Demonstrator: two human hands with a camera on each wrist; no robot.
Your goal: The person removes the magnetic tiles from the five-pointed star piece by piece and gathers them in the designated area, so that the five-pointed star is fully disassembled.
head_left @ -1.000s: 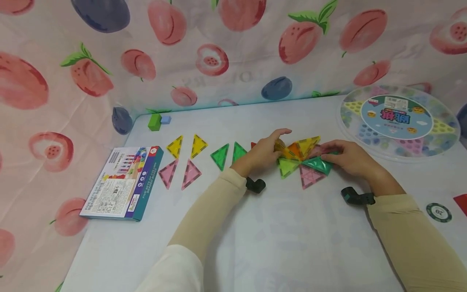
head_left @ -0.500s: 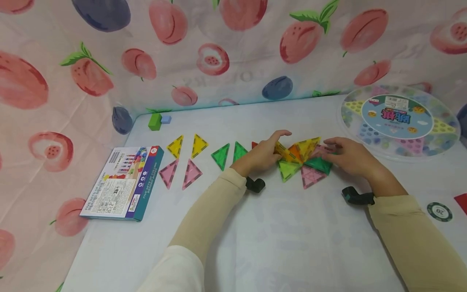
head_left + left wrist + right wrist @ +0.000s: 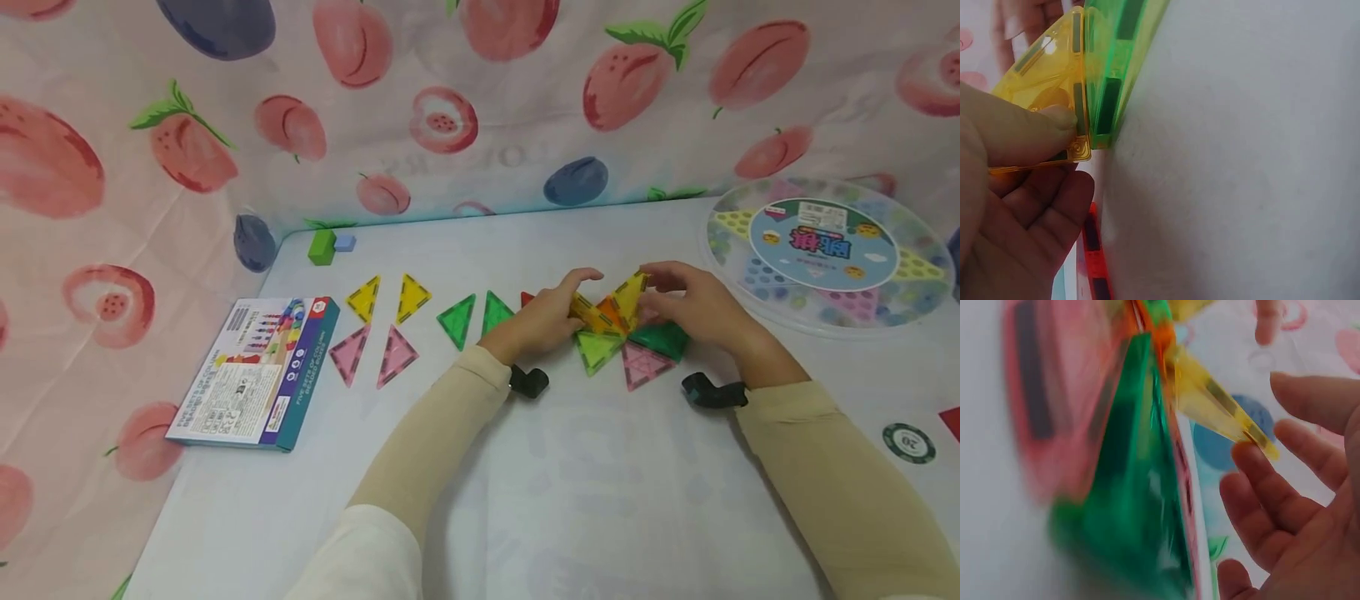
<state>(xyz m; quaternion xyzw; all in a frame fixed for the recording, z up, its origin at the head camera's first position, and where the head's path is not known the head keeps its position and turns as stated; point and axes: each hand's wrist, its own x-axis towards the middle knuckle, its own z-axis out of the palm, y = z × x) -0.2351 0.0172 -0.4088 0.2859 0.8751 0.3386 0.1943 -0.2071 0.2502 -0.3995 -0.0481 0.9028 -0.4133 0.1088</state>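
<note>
My left hand (image 3: pixel 542 321) pinches a yellow triangular magnetic tile (image 3: pixel 1038 72) between thumb and fingers; this tile stands tilted up in a cluster. Beside it rises a second yellow tile (image 3: pixel 628 300), and a fingertip of my right hand (image 3: pixel 701 312) touches its tip. The right thumb is apart from that tile in the right wrist view. An orange tile (image 3: pixel 609 313) shows between the two yellow ones. Around them lie a light green tile (image 3: pixel 598 352), a pink tile (image 3: pixel 645 367) and a dark green tile (image 3: pixel 1138 487), whose far end is blurred.
Loose triangle tiles, two yellow, two pink and two green (image 3: pixel 456 322), lie left of the cluster. A red tile (image 3: pixel 527 297) is partly behind my left hand. A boxed set (image 3: pixel 251 375), small blocks (image 3: pixel 322 247), a round game box (image 3: pixel 825 250) and a chip (image 3: pixel 909 442) surround them.
My right hand has left the dark green tile, which now lies lower, and has moved up and left to the second yellow tile. That tile stands steeper. My left hand stays put.
</note>
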